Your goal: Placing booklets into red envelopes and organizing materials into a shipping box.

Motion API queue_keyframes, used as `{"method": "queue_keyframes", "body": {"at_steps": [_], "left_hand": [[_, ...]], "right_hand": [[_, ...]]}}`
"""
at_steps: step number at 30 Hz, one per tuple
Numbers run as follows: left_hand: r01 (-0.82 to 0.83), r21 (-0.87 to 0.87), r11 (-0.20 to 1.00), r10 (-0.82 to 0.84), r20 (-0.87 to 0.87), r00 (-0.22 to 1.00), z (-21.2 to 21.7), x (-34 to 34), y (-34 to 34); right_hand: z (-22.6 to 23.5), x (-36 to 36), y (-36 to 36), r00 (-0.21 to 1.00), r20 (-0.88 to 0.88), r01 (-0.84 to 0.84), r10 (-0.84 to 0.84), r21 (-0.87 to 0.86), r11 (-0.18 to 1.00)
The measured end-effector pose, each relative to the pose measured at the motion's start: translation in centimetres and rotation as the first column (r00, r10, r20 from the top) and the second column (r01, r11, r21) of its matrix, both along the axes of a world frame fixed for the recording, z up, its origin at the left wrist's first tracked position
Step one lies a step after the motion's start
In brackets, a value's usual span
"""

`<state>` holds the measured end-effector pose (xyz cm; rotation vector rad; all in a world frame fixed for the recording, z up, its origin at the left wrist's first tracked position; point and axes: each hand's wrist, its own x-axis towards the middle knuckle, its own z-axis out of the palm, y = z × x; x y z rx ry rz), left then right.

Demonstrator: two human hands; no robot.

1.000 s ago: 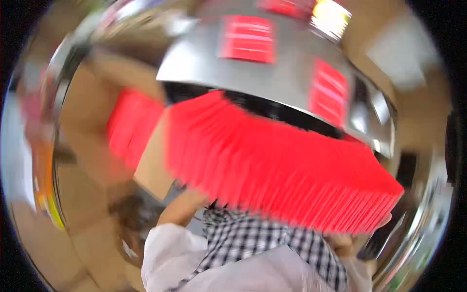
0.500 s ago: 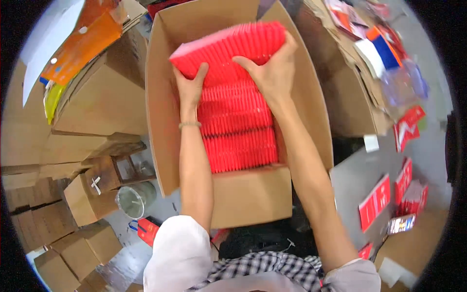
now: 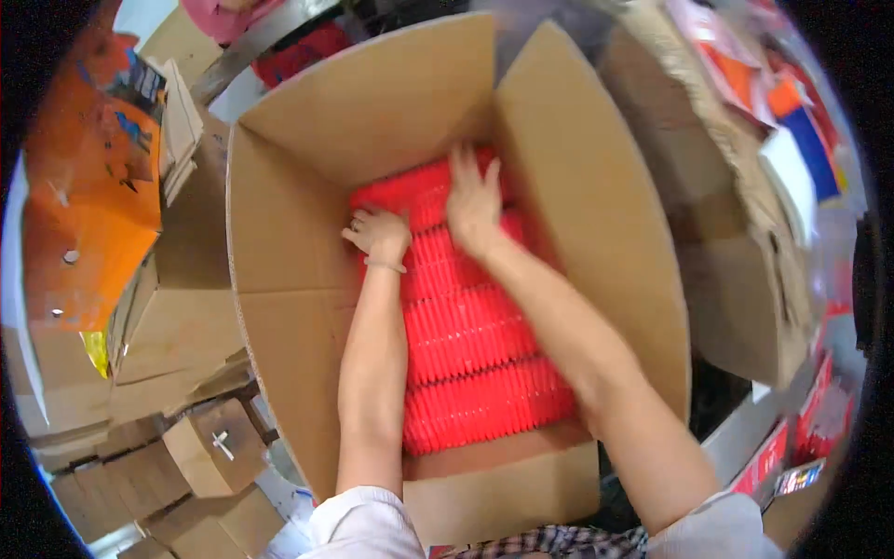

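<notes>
Several rows of thin, glossy red packets (image 3: 480, 326) stand packed on edge inside a tall open cardboard box (image 3: 298, 200). What the packets are, I cannot tell. My left hand (image 3: 380, 235) rests on the left end of the far rows, fingers stretched toward the box's left wall; a ring and a bracelet show on it. Over the right part of the farthest row of packets (image 3: 424, 186) lies my right hand (image 3: 473, 200), its fingers spread and slightly blurred. Neither hand is wrapped around anything.
The box flaps stand upright around the opening. More cardboard boxes (image 3: 205, 447) stand at the lower left, near an orange sheet (image 3: 102, 214). On the right, a large carton (image 3: 717, 279) has flattened cardboard on top. A phone (image 3: 799, 477) lies at the lower right.
The bundle of red packets that both hands held up has gone down into the far end of the box. Both hands have let go and now lie on the packets. The view has shifted closer.
</notes>
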<state>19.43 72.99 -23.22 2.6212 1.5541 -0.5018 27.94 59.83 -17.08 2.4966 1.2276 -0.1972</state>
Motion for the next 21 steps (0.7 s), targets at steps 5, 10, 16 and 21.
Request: {"method": "queue_keyframes", "body": {"at_steps": [5, 10, 16, 21], "left_hand": [[0.164, 0.432, 0.887, -0.458, 0.771, 0.443, 10.7, 4.8, -12.9], [0.313, 0.672, 0.672, -0.494, 0.721, -0.487, 31.0, 0.9, -30.7], [0.568, 0.77, 0.292, 0.102, 0.565, -0.819, 36.9, -9.1, -57.8], [0.63, 0.755, -0.183, 0.294, 0.653, -0.698, 33.8, -18.9, -73.1]], "right_hand": [[7.9, -13.2, -13.7, 0.859, -0.495, 0.337, -0.134, 0.348, 0.875], [21.6, -28.4, -42.1, 0.385, -0.759, 0.921, -0.525, 0.282, 0.267], [15.3, -74.2, -61.5, -0.744, -0.036, 0.668, -0.667, 0.002, -0.744], [6.6, -89.8, -56.5, -0.926, -0.06, 0.377, -0.373, -0.089, -0.922]]}}
